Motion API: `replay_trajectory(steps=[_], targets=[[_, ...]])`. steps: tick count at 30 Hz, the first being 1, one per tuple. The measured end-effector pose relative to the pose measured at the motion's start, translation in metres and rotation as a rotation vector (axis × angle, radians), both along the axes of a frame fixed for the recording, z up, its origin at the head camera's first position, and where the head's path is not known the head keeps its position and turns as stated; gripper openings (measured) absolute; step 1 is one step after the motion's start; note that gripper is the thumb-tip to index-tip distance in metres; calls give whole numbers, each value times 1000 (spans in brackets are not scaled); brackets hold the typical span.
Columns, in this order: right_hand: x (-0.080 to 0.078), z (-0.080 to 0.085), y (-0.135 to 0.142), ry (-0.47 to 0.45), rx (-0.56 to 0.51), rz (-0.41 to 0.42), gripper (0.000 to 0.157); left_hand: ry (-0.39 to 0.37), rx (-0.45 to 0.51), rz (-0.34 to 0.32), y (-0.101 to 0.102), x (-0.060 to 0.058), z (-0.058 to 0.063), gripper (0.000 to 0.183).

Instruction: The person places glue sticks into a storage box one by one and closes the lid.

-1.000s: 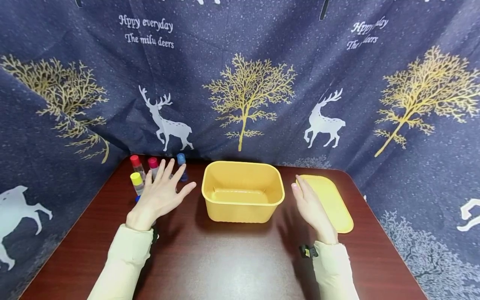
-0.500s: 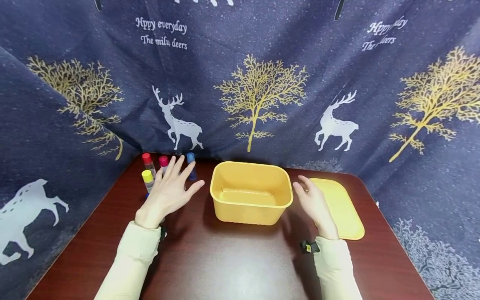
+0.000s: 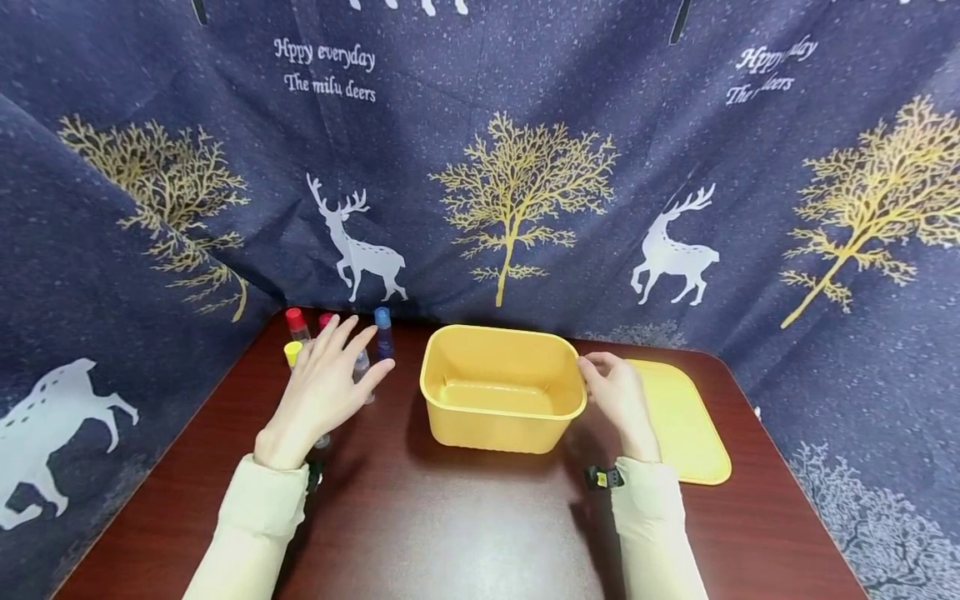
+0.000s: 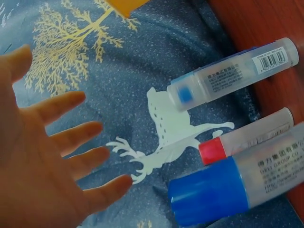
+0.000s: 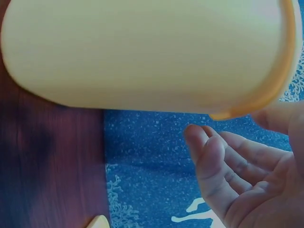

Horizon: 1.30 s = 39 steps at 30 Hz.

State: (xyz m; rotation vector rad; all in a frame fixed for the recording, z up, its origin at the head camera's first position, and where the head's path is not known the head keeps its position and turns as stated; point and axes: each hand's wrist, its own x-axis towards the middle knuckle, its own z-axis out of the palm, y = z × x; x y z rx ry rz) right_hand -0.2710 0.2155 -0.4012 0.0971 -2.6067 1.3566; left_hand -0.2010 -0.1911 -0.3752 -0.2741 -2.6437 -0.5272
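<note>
My left hand (image 3: 313, 398), fingers spread, hovers over a group of small clear bottles at the table's back left and hides some of them. A red-capped bottle (image 3: 297, 322), a yellow-capped one (image 3: 293, 353) and a blue-capped one (image 3: 383, 332) show around it. In the left wrist view, a bottle with a large blue cap (image 4: 209, 192) lies apart from the fingers. At the right end of a yellow bin (image 3: 487, 427) is my right hand (image 3: 621, 398), fingers loosely bent. Its thumb (image 5: 275, 116) appears to meet the rim; the other fingers are off the wall.
A flat yellow lid (image 3: 686, 425) lies on the dark red table (image 3: 465, 533), right of the bin. Behind the table hangs a blue cloth (image 3: 450, 75) printed with deer and trees.
My right hand has moved left to the bin's rim, its fingers bending more. The left hand stays spread near the bottles, shifting slightly. The head view has swung a little left.
</note>
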Motion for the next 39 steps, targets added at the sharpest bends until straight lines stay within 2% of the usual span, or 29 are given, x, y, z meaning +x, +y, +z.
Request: replay_trajectory(steps=[7,13,19,26,34,39], targets=[[-6,1,-4,37,76,-27,27,94,76,-10,-9,17,3,52],[-7,2,0,51,83,-51,26,125,206,0,-22,31,-2,42],[-6,0,3,29,73,-74,27,81,299,38,-38,40,-14,43],[-7,-2,-1,40,68,-75,27,35,347,87,-55,46,-32,47],[-7,-5,-3,45,68,-74,25,-47,384,102,-64,44,-49,47],[-7,-10,-5,38,61,-63,26,-88,364,125,-67,43,-57,51]])
